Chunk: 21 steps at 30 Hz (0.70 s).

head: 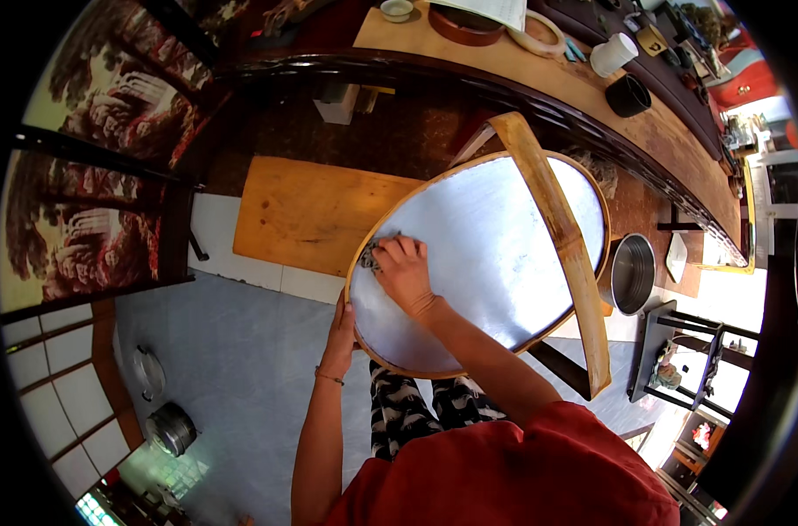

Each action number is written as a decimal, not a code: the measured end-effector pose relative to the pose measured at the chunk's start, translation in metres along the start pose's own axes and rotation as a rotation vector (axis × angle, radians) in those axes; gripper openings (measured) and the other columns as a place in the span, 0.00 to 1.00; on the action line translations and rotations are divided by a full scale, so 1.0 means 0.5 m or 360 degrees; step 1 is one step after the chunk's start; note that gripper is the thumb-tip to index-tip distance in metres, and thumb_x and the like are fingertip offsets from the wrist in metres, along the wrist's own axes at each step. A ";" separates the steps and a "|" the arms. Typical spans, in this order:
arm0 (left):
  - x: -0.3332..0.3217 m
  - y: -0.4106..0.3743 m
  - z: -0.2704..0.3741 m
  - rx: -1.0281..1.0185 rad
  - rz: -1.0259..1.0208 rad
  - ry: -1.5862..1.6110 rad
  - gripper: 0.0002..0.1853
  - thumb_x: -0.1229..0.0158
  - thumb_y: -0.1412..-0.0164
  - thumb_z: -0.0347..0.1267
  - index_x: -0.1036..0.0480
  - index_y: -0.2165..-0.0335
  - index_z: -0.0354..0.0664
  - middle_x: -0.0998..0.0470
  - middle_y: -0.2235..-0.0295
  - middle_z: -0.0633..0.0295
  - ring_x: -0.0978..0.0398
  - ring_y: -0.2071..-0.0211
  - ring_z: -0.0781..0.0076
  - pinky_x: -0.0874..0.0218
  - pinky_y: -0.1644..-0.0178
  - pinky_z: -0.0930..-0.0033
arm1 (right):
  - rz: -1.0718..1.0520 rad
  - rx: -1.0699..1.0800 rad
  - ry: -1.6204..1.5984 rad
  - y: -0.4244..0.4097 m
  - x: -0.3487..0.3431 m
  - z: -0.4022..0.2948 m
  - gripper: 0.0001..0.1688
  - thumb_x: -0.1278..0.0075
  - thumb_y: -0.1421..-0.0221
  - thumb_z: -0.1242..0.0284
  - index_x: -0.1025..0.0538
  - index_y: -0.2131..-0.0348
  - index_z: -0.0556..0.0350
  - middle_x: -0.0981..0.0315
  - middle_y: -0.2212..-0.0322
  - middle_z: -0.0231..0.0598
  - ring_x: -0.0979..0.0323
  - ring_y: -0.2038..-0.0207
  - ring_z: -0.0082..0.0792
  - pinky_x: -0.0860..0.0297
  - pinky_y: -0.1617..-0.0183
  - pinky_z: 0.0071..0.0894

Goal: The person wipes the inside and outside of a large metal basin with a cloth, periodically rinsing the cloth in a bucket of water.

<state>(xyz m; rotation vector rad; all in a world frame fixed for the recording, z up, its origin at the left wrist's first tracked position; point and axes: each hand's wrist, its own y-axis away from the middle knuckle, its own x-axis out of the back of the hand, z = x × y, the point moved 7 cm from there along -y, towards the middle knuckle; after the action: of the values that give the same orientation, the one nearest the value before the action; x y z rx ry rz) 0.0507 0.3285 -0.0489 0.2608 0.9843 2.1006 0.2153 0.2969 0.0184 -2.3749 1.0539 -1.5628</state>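
A large round lid-like piece lies tilted before me, with a shiny metal face and a thin wooden rim. A bamboo strip handle arches across its right side. My left hand grips the rim at the lower left. Near the left edge, my right hand presses a crumpled grey scrubbing pad or cloth against the metal; the fingers partly hide it. Beneath the piece, at its upper left, a varnished wooden bench top shows.
A long wooden table runs across the top, bearing a white cup, a black cup and a small bowl. At right stand a metal pot and a dark rack. Another pot sits on the floor at left.
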 end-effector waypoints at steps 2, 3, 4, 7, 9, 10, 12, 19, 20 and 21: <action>0.009 0.000 -0.009 -0.0030 0.0030 -0.0029 0.32 0.63 0.38 0.53 0.55 0.40 0.55 0.45 0.44 0.63 0.41 0.47 0.64 0.36 0.56 0.55 | 0.0101 -0.0099 0.0167 -0.037 0.022 0.088 0.16 0.47 0.68 0.74 0.27 0.70 0.52 0.34 0.64 0.31 0.39 0.57 0.35 0.45 0.55 0.42; 0.012 -0.003 -0.013 -0.0047 0.0039 -0.0047 0.32 0.64 0.38 0.52 0.55 0.40 0.55 0.44 0.44 0.63 0.40 0.47 0.65 0.35 0.57 0.56 | 0.0106 -0.0255 0.0214 -0.052 0.034 0.149 0.17 0.46 0.67 0.73 0.27 0.69 0.51 0.34 0.62 0.32 0.39 0.56 0.36 0.45 0.55 0.43; 0.020 -0.005 -0.021 -0.0076 0.0055 -0.0061 0.32 0.63 0.38 0.52 0.55 0.40 0.55 0.43 0.45 0.63 0.39 0.48 0.65 0.35 0.57 0.57 | 0.0146 -0.0384 0.0271 -0.065 0.052 0.211 0.20 0.45 0.63 0.73 0.28 0.64 0.52 0.33 0.62 0.34 0.39 0.56 0.40 0.46 0.54 0.41; 0.021 -0.022 -0.034 -0.0138 0.0031 -0.0073 0.32 0.63 0.38 0.52 0.55 0.40 0.55 0.42 0.46 0.62 0.38 0.49 0.65 0.34 0.58 0.58 | 0.0354 -0.0612 0.0645 -0.067 0.143 0.402 0.19 0.49 0.56 0.68 0.29 0.61 0.52 0.33 0.60 0.38 0.39 0.55 0.42 0.45 0.52 0.42; 0.016 -0.011 -0.024 -0.0114 0.0007 -0.0053 0.32 0.63 0.38 0.52 0.55 0.40 0.55 0.41 0.46 0.63 0.38 0.49 0.65 0.34 0.58 0.58 | 0.0447 -0.0946 0.0837 -0.058 0.211 0.497 0.22 0.52 0.53 0.62 0.31 0.57 0.48 0.34 0.58 0.38 0.38 0.54 0.41 0.44 0.53 0.44; 0.011 -0.005 -0.018 -0.0072 0.0007 -0.0017 0.32 0.62 0.38 0.50 0.56 0.40 0.54 0.42 0.46 0.62 0.39 0.48 0.65 0.35 0.56 0.60 | 0.0514 -0.1248 0.0912 -0.039 0.247 0.546 0.23 0.50 0.54 0.62 0.30 0.57 0.48 0.33 0.57 0.37 0.39 0.53 0.41 0.45 0.53 0.46; 0.004 0.005 -0.006 0.0007 0.0026 0.0046 0.31 0.62 0.37 0.48 0.56 0.40 0.51 0.44 0.45 0.59 0.40 0.48 0.65 0.38 0.53 0.64 | 0.0751 -0.1543 0.1076 -0.005 0.298 0.594 0.21 0.48 0.57 0.64 0.29 0.60 0.50 0.32 0.61 0.37 0.39 0.55 0.41 0.46 0.52 0.46; 0.002 0.002 -0.009 0.0027 -0.0022 -0.0035 0.33 0.63 0.38 0.50 0.58 0.39 0.53 0.46 0.43 0.58 0.42 0.46 0.62 0.37 0.53 0.63 | 0.0493 -0.1030 0.0681 -0.039 0.223 0.524 0.20 0.47 0.61 0.68 0.31 0.64 0.51 0.32 0.66 0.37 0.37 0.57 0.40 0.46 0.51 0.44; 0.002 -0.011 -0.025 -0.0046 -0.0096 -0.0053 0.34 0.62 0.39 0.53 0.58 0.40 0.53 0.46 0.43 0.58 0.42 0.46 0.62 0.36 0.54 0.61 | 0.0430 -0.0759 0.0951 -0.049 0.181 0.493 0.24 0.46 0.63 0.68 0.31 0.61 0.51 0.33 0.62 0.37 0.38 0.54 0.38 0.47 0.48 0.44; -0.002 -0.009 -0.017 -0.0019 -0.0086 -0.0062 0.35 0.62 0.39 0.53 0.58 0.40 0.53 0.46 0.43 0.58 0.42 0.46 0.62 0.36 0.54 0.61 | 0.0426 -0.0655 0.0856 -0.056 0.163 0.476 0.25 0.46 0.62 0.68 0.31 0.60 0.51 0.34 0.59 0.38 0.39 0.52 0.38 0.48 0.46 0.44</action>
<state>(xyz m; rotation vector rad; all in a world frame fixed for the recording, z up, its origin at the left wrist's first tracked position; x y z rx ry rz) 0.0501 0.3249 -0.0578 0.2654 0.9457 2.0446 0.4485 0.2045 -0.0171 -1.9255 1.8687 -2.0925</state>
